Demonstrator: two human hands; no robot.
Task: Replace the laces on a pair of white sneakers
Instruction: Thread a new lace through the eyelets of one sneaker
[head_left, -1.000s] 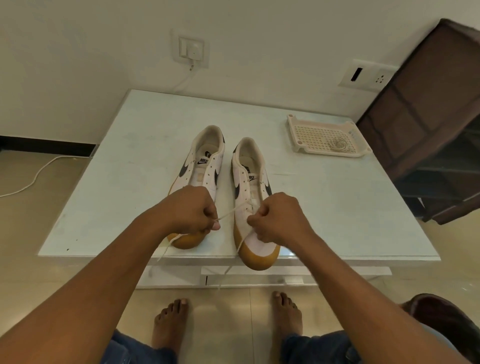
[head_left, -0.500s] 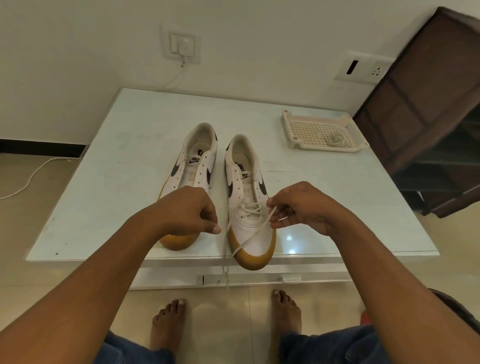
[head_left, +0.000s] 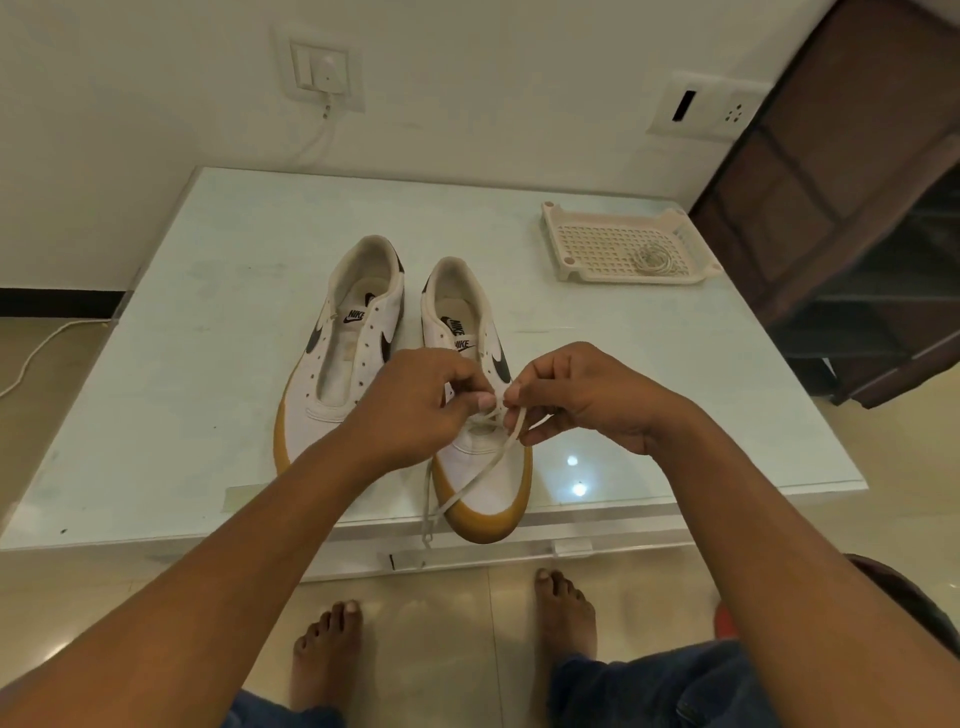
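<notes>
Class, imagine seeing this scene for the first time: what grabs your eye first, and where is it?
Both hands meet mid-frame: the left hand and right hand pinch a white lace over a gum-soled sneaker at the near edge of the table. To its left, the other sneaker sits with bare eyelets. A tray at the far right corner holds a coiled lace.
</notes>
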